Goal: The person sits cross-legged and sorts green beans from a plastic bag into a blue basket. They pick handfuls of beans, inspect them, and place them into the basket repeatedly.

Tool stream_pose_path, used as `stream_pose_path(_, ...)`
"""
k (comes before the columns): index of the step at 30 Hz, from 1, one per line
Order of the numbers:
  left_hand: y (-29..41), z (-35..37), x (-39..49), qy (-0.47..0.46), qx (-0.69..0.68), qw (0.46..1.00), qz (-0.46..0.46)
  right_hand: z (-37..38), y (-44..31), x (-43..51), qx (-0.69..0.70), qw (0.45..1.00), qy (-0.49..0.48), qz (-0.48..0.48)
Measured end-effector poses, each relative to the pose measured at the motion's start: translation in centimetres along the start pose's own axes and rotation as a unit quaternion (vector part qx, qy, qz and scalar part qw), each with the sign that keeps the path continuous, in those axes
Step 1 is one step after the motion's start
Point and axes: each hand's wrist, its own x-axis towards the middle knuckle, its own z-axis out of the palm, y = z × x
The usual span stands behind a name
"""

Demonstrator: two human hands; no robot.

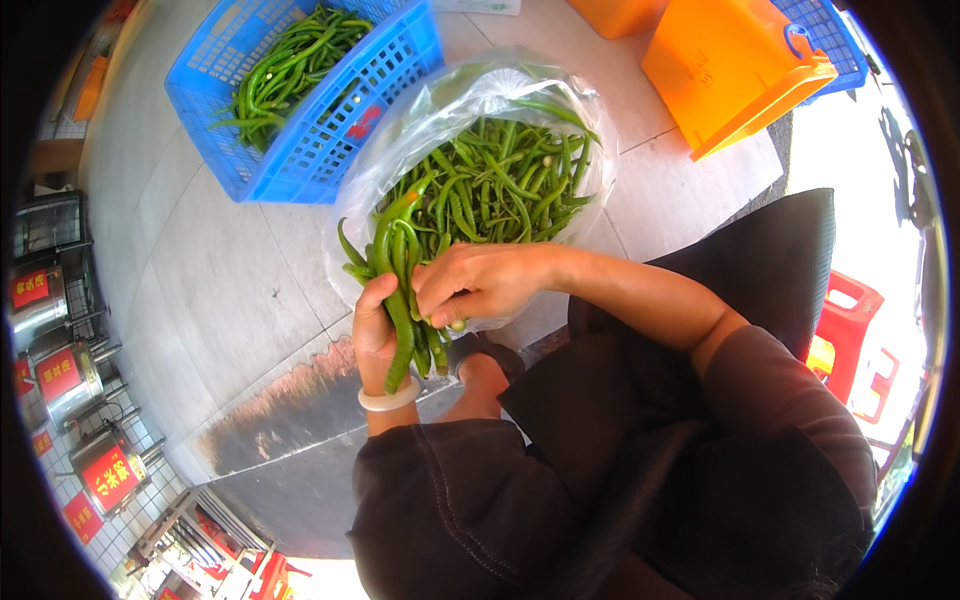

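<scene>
My left hand grips a bunch of long green chili peppers, their lengths running along the palm and several ends sticking out past the wrist. A pale bangle circles that wrist. My right hand reaches across from the right, its fingers curled and pinching at the side of the bunch; what lies between the fingertips is mostly hidden. Just beyond both hands, a clear plastic bag stands wide at the mouth on the floor, holding many loose green chili peppers.
A blue plastic basket with more green peppers stands beyond the bag, to the left. At the upper right is an orange container. Red plastic stools stand at the right. Metal pots with red labels line the far left.
</scene>
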Motion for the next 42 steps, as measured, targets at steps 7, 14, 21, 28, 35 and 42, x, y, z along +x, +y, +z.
stream_pose_path(7,8.4,3.7,-1.6,-0.060,0.172,0.973,0.143,-5.9,-1.0,-2.2,-0.121,0.924,-0.083,0.352)
stream_pose_path(14,21.0,12.1,6.2,0.227,0.086,0.956,0.166,-6.1,5.7,-5.3,-0.382,0.755,0.154,0.511)
stream_pose_path(21,8.6,1.9,6.5,0.105,0.247,0.934,0.238,-5.8,8.6,-7.8,-0.450,0.796,0.227,0.335)
stream_pose_path(28,-2.3,-2.7,5.3,0.169,0.217,0.950,0.146,-0.3,5.2,-1.4,-0.276,0.938,0.053,0.202)
stream_pose_path(35,-2.5,-5.8,4.6,0.212,0.221,0.933,0.187,1.1,7.6,-2.6,-0.055,0.956,0.077,0.276)
stream_pose_path(42,-2.9,-7.1,6.0,0.048,0.225,0.973,0.027,3.1,4.0,1.0,-0.182,0.976,-0.043,0.110)
